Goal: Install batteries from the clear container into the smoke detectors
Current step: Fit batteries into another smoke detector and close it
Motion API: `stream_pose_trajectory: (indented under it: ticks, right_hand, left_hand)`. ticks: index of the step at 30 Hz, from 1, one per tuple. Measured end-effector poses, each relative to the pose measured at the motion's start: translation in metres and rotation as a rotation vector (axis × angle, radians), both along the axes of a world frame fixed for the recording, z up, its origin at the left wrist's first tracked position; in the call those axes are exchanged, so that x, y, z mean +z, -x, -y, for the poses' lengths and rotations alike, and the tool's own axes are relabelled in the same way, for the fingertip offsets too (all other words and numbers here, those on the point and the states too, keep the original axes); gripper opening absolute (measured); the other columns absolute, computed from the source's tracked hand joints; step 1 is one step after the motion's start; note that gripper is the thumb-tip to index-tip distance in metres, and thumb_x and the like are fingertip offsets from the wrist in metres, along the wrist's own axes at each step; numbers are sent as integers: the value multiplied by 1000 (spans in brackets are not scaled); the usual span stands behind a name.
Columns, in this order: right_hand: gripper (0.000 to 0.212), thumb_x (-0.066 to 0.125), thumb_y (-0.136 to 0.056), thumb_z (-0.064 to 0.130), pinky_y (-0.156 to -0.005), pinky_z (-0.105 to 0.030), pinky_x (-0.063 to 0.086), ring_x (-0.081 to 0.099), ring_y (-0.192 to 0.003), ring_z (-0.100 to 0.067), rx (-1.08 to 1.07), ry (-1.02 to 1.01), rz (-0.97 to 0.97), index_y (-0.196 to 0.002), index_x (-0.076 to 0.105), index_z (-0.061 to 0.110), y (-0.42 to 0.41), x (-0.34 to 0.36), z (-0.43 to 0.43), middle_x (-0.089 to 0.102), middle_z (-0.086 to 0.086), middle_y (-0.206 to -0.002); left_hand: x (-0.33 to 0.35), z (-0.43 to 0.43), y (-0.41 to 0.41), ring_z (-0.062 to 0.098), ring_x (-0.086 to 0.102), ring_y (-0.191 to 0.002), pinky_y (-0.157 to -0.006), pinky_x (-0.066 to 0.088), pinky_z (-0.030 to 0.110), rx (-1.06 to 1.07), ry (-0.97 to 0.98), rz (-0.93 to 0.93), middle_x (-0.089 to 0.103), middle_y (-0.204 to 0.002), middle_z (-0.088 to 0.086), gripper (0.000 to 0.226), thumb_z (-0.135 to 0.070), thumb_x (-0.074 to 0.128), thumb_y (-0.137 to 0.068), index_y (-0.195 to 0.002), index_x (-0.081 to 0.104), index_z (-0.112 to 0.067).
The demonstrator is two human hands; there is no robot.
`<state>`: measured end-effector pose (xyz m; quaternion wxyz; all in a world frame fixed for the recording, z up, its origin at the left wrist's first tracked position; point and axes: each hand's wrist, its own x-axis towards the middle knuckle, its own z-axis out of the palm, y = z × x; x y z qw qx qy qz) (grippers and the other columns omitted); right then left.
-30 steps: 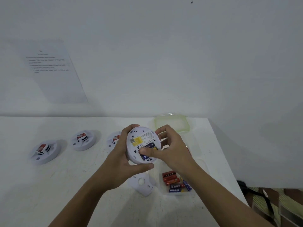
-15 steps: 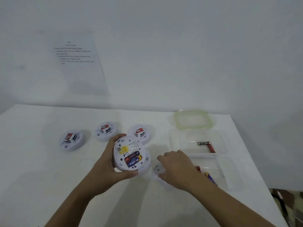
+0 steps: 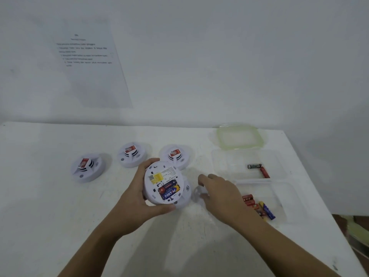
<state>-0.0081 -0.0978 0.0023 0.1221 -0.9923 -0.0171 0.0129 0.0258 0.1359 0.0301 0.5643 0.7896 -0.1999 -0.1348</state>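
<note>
A white table [image 3: 50, 206] against a white wall fills my view. At centre frame the left hand [image 3: 137, 198] wraps fingers and thumb round the rim of a smoke detector [image 3: 159, 176], which is tilted with its back toward me. Two fitted batteries [image 3: 169, 191] sit in its open compartment, below a yellow label. Just right of it the right hand [image 3: 219, 196] reaches down onto a small white cover [image 3: 196, 194] lying on the table, fingers bent over it; I cannot tell whether they pinch it. Further right a clear container [image 3: 283, 200] holds loose batteries [image 3: 259, 206] at its left side. Above it in the frame a second clear tub [image 3: 227, 164] holds a pair of batteries [image 3: 257, 168]. A green-rimmed lid [image 3: 239, 136] lies above that. Three other detectors [image 3: 130, 154] sit in a row at centre left, and a printed sheet [image 3: 89, 62] hangs at the upper left
</note>
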Motion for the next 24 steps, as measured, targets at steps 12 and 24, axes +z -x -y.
stream_pose_trajectory:
  ticks: [12, 24]
  right_hand:
    - [13, 75, -88, 8, -57, -23, 53, 70, -64, -16, -119, -1242, 214, -98, 72, 17, 0, 80, 3, 75, -7, -73]
    - [17, 75, -89, 32, -82, -9, 38, 53, -103, -4, -58, -867, 297, -106, 75, 30, -15, 69, -5, 64, 19, -101]
  left_hand:
    - [18, 26, 3, -5, 59, -116, -82, 55, 13, 13, 11, 18, 58, -118, -36, 93, -12, 92, -67, -135, 37, -43]
    - [20, 53, 6, 1, 54, -127, -100, 53, 23, -10, 39, 111, 53, -137, -23, 97, -7, 91, -69, -145, 35, -26]
